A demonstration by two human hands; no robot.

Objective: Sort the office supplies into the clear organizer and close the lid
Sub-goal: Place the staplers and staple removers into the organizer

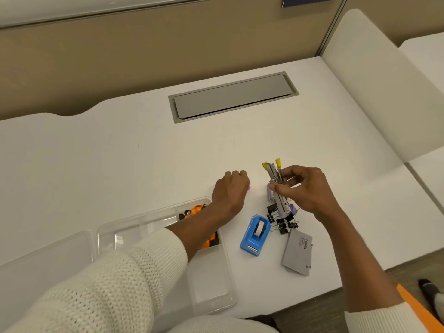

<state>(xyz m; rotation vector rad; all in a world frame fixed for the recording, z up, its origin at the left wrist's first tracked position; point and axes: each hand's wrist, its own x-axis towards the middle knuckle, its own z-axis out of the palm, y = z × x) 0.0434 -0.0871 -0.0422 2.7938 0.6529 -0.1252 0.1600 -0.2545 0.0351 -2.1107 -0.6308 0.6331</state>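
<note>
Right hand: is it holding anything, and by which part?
The right hand pinches a stapler by its middle, thumb and fingers on opposite sides, lifted off the desk. The left hand is closed; any contents are hidden.

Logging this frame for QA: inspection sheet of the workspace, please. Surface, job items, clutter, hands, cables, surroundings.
Surface: white desk, grey cable hatch shut.
Job's things: clear organizer open at the near left, orange item inside; its lid lies flat to its left. Blue tape dispenser, black binder clips and grey cards are loose on the desk.
Clutter: nothing seen.
Hands: right hand holds a grey stapler off the desk; left hand is curled on the desk, something small and pink at its fingertips.
Cables: nothing seen.
Surroundings: beige partition, white divider on the right.
</note>
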